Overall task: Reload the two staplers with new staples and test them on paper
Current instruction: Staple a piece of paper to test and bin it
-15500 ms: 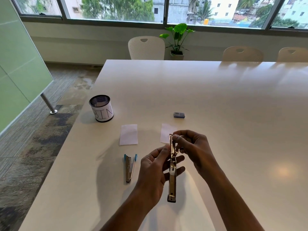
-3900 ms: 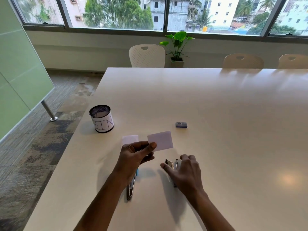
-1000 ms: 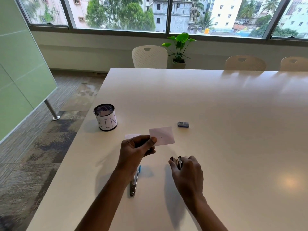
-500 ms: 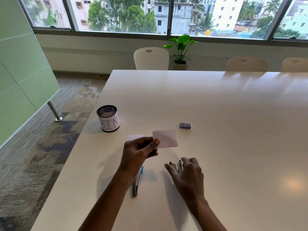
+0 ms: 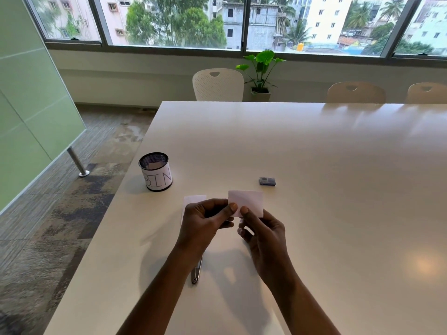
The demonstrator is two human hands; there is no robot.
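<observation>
Farthest left, the mesh bin is standing near the edge of the table, with a scrap of something pale lying inside it.

Next, a second slip is lying flat on the table, partly hidden behind my left hand. It is showing no mark that I can make out, so I am judging it unused and reserved for a test not yet done.

Below it, one stapler is lying on the table under my left forearm, with only its near end showing. I cannot tell whether it is loaded or closed. The other stapler is not showing anywhere in this view.

At centre, I am holding the paper slip up off the table. My left fingers are pinching its left edge against the thumb. My right hand is pinching its lower edge in the same way, with the remaining fingers curling beneath.

Farthest right, the staple box is sitting on the table just beyond the slip, apart from both hands.

Status: I am reading this as the inspection step of one test. A staple in the slip is too small to confirm. I am judging the task roughly half complete, with one stapler's check remaining.
</observation>
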